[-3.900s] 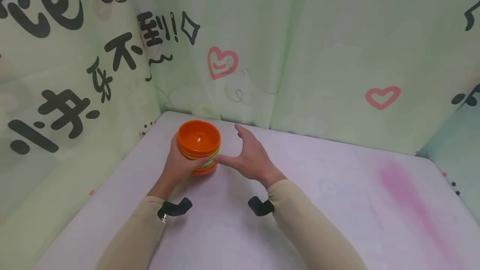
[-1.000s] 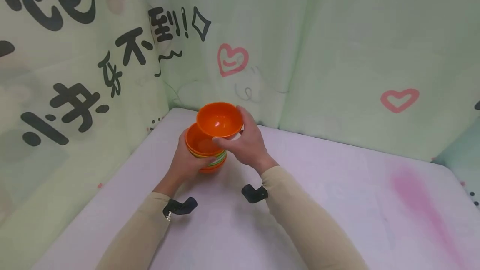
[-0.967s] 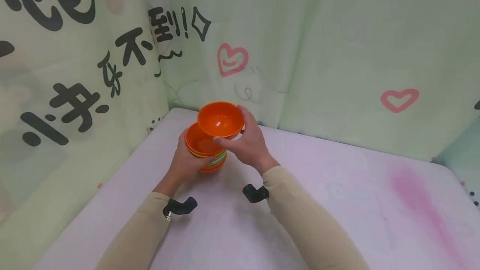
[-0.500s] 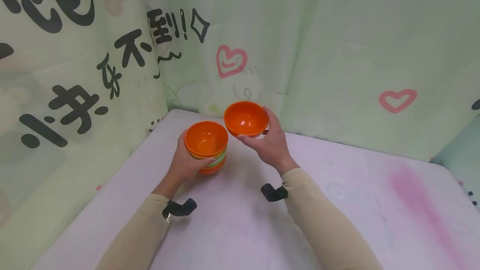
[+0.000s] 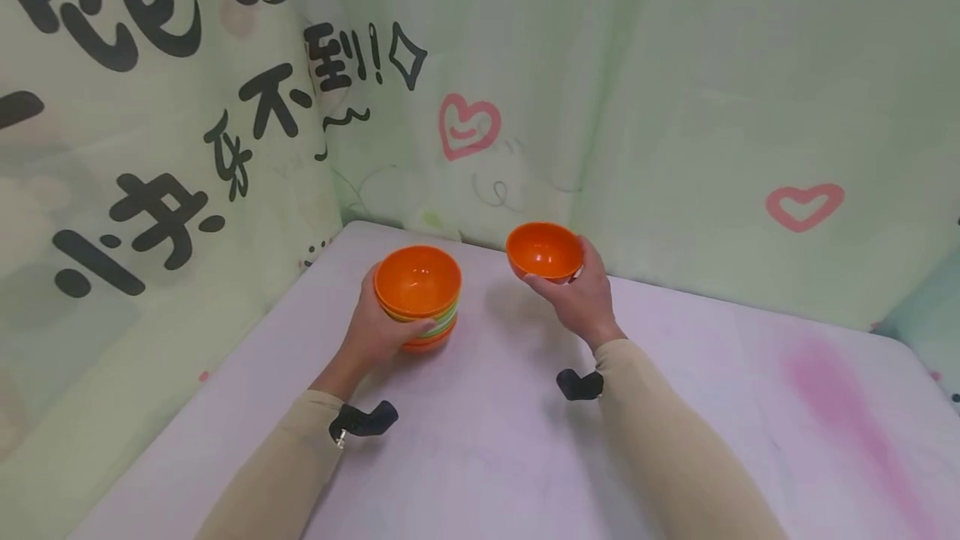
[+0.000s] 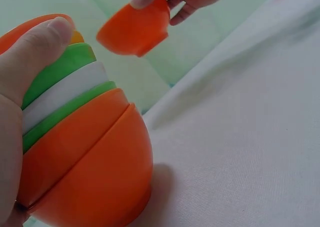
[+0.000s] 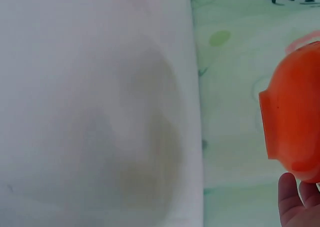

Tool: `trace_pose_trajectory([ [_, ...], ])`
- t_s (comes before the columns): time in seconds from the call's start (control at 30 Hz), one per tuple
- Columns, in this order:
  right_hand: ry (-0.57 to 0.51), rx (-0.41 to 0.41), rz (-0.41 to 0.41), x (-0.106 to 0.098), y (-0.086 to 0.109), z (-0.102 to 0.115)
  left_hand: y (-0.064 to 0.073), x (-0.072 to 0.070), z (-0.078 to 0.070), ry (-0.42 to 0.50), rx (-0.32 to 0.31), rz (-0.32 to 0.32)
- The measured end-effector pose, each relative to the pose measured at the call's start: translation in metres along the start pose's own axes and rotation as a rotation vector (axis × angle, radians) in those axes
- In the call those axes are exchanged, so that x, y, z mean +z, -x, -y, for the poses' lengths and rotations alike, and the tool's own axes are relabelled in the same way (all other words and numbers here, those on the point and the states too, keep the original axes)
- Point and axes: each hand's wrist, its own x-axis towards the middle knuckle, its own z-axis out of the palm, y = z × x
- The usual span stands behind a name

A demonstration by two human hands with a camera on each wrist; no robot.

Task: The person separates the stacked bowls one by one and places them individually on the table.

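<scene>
Near the table's back left corner stands a stack of nested bowls [image 5: 417, 282], with orange, yellow, green and white layers visible in the left wrist view. My left hand [image 5: 372, 325] grips this stack from its left side, thumb across the front. Off to its right, my right hand [image 5: 581, 298] holds a single orange bowl [image 5: 543, 250] by its side, thumb at the near rim and fingers behind. That bowl is raised above the table, mouth up and slightly tilted. In the right wrist view only part of the orange bowl [image 7: 295, 112] and some fingertips [image 7: 288, 187] show.
The pale table [image 5: 480, 440] has a pink smear [image 5: 832, 390] on its right side. A light green curtain [image 5: 690, 107] with drawn hearts closes off the back, and a lettered one [image 5: 150, 290] runs along the left. Each wrist wears a black strap piece [image 5: 363, 419].
My right hand, first empty beside the stack, has taken the top orange bowl, lifted it off and carried it rightward, away from the stack. My left hand keeps its grip on the stack.
</scene>
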Motion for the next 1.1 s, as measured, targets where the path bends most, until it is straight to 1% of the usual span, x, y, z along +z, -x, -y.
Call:
trace_pose_trajectory([
  [0.13, 0.025, 0.041, -0.003, -0.003, -0.004, -0.015, 0.001, 0.0, 0.0, -0.002, 0.008, 0.005],
  [0.33, 0.053, 0.105, -0.009, -0.007, -0.007, -0.034, 0.002, 0.0, 0.0, -0.005, -0.007, -0.001],
  [0.53, 0.077, 0.178, 0.002, -0.009, -0.007, -0.048, 0.001, -0.001, 0.001, -0.006, -0.012, 0.003],
  [0.73, 0.07, 0.196, 0.014, -0.008, -0.01, -0.058, 0.001, -0.001, 0.002, -0.013, -0.005, 0.003],
  [0.93, 0.068, 0.213, 0.041, -0.003, -0.013, -0.064, 0.002, -0.001, 0.002, -0.018, -0.007, -0.008],
  [1.1, 0.075, 0.222, 0.047, -0.001, -0.016, -0.068, 0.0, -0.001, 0.0, -0.009, 0.008, -0.008],
])
